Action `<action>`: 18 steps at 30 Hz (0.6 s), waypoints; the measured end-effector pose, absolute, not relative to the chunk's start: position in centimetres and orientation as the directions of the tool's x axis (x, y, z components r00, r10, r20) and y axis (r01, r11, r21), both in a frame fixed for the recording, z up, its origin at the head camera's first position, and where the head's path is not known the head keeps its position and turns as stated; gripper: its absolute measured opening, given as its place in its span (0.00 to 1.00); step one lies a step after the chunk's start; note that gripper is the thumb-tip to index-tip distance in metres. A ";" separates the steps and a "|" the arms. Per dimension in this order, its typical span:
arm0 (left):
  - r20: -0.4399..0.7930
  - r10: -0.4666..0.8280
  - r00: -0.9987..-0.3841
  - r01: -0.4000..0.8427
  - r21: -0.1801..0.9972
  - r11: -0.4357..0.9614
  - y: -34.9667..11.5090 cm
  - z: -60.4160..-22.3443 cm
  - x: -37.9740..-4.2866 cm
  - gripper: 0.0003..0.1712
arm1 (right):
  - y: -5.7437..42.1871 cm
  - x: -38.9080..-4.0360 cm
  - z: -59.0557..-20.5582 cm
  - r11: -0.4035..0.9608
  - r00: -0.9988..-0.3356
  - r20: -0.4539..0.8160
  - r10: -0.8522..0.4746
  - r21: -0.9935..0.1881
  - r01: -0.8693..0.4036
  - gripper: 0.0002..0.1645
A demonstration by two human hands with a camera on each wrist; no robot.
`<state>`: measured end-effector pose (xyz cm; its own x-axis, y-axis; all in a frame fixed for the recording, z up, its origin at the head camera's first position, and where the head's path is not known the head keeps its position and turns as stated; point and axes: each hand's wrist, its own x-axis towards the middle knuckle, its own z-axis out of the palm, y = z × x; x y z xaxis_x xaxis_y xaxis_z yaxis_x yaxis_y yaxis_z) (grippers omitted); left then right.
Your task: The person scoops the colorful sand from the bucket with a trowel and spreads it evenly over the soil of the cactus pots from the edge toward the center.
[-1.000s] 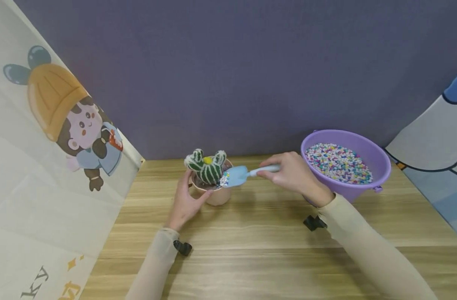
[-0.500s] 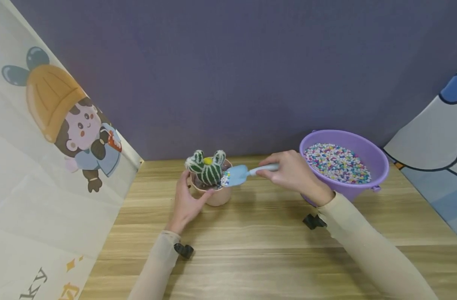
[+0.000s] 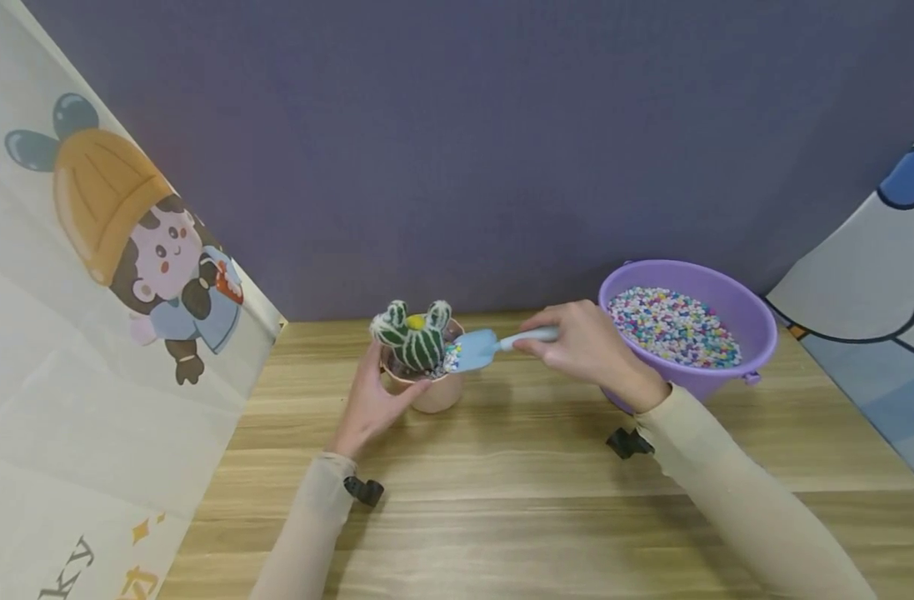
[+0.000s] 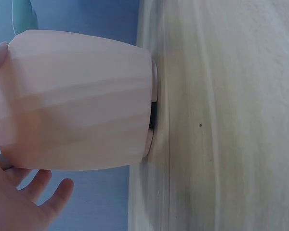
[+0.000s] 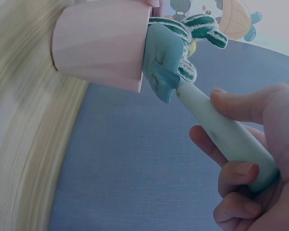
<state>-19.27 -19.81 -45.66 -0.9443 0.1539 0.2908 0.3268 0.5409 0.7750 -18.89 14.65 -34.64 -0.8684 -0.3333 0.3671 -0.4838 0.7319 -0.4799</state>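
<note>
A pink flower pot [image 4: 77, 106] stands upright on the wooden table, holding a green-and-white fuzzy cactus [image 3: 417, 346] with a yellow spot on top. My left hand [image 3: 374, 396] holds the pot at its rim, thumb at the near side and fingers round the left side. In my right hand [image 3: 576, 342] is a small light-blue shovel [image 3: 475, 350], gripped by its pale handle [image 5: 226, 130]. Its blade tips over the pot's right rim, beside the cactus. Small coloured beads [image 3: 452, 357] lie at the blade's front end and on the pot's fill.
A purple bucket [image 3: 760, 321] with many coloured beads [image 3: 674, 325] stands at the right, behind my right forearm. A dark blue-grey panel [image 3: 457, 150] closes off the back of the wooden table [image 3: 501, 517]. Printed sheets rise at both sides.
Some beads have slid off the shovel's tip into the pot, and fewer lie on the blade. Both hands have stayed almost in place.
</note>
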 end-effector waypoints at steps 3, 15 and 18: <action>0.292 0.134 -0.947 0.316 0.774 0.548 -19.7 -45.7 -19.1 0.57 | 14.7 -18.9 -34.6 0.731 -0.859 0.386 -0.337 -0.467 -0.497 0.12; 0.308 0.039 -0.950 0.277 0.784 0.555 -18.2 -45.5 -18.4 0.58 | 14.4 -19.0 -33.8 0.759 -0.840 0.402 -0.365 -0.394 -0.518 0.13; 0.298 0.014 -0.954 0.253 0.785 0.566 -18.0 -45.5 -18.2 0.60 | 14.4 -19.0 -33.6 0.758 -0.846 0.387 -0.367 -0.403 -0.513 0.13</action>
